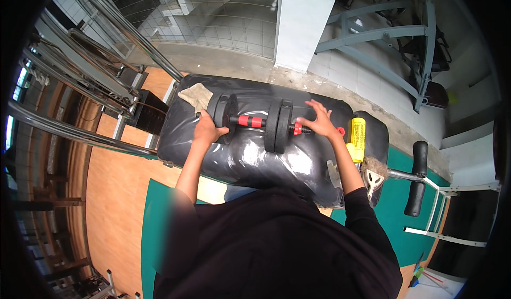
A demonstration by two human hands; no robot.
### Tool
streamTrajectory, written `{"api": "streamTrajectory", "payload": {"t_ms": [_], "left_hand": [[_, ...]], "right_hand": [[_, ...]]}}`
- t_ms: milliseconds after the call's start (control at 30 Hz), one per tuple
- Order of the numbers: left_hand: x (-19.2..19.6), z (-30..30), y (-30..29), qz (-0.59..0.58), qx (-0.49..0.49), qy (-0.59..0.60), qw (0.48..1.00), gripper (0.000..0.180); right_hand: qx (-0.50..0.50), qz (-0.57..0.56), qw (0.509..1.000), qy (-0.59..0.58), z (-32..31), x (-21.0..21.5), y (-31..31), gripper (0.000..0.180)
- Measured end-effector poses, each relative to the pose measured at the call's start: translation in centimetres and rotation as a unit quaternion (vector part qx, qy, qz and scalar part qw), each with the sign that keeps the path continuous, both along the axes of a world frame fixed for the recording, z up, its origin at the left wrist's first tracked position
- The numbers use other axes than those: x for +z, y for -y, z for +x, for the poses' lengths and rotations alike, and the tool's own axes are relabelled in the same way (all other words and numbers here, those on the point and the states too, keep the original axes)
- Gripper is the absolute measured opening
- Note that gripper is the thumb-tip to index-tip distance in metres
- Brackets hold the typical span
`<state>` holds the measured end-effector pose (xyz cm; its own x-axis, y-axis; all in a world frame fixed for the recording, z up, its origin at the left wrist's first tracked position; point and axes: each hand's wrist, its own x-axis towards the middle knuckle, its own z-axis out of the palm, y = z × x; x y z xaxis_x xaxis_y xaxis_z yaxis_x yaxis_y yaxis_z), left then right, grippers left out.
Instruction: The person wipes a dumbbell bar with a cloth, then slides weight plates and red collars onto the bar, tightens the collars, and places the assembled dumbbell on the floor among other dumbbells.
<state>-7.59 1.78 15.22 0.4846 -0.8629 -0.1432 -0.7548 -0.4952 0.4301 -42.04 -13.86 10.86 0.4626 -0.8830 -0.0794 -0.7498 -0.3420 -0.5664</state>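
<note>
dumbbell with black round plates and a red-and-black bar (252, 121): lying crosswise on the black padded desk wrapped in glossy plastic (250, 163), its bar running left to right, plates standing on edge at both ends. a threaded tip with a red collar (297, 129) is projecting past the right-hand plates.

left hand (204, 129): resting against the outer side of the left-hand plates, thumb lying near their lower rim; some fingers are hiding behind the plates, so the view is not letting me tell how firmly they are closing.

right hand (321, 122): hovering at the right end, fingers spreading apart, the lowest fingertips lying at or just beside the red collar; contact is staying unclear.

a small red ring (340, 132) is lying near the right wrist, partly hidden. a yellow cylindrical container (357, 135) is lying to the right of it, toward the desk's right end. a brush with brown bristles and a white handle (374, 179) is lying below the container. a crumpled beige cloth (195, 95) is lying at the upper left, just beside the left-hand plates.

surroundings: a green mat (411, 192) is covering part of the wood-toned floor (114, 203); two black foam rollers (420, 158) are sitting to the right of the desk.
</note>
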Motion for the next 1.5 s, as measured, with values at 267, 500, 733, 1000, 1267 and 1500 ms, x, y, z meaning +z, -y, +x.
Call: {"api": "streamTrajectory", "payload": {"t_ms": [267,500,733,1000,1267,1500], "left_hand": [[0.1,-0.1,0.1,0.020,0.013,-0.015,1.000,0.086],[0.0,-0.1,0.2,0.029,0.015,-0.022,0.999,0.085],[-0.1,-0.4,0.3,0.028,0.012,-0.007,1.000,0.086],[0.0,-0.3,0.3,0.029,0.008,-0.023,0.999,0.086],[-0.6,-0.2,0.3,0.016,0.005,-0.007,1.000,0.086],[-0.7,0.0,0.6,0.036,-0.001,-0.007,0.999,0.084]], "right_hand": [[-0.006,0.031,0.999,0.042,0.7,-0.4,0.8,0.069],[0.030,0.116,0.993,0.011,1.3,0.3,-0.2,0.073],[0.061,0.221,0.960,0.158,2.4,-0.1,-1.2,0.033],[0.030,0.211,0.977,0.026,2.3,-0.8,-1.5,0.052],[0.104,0.232,0.965,0.059,1.9,0.5,-1.1,0.045],[0.233,-0.064,0.969,-0.051,1.6,1.3,-2.3,0.044]]}}
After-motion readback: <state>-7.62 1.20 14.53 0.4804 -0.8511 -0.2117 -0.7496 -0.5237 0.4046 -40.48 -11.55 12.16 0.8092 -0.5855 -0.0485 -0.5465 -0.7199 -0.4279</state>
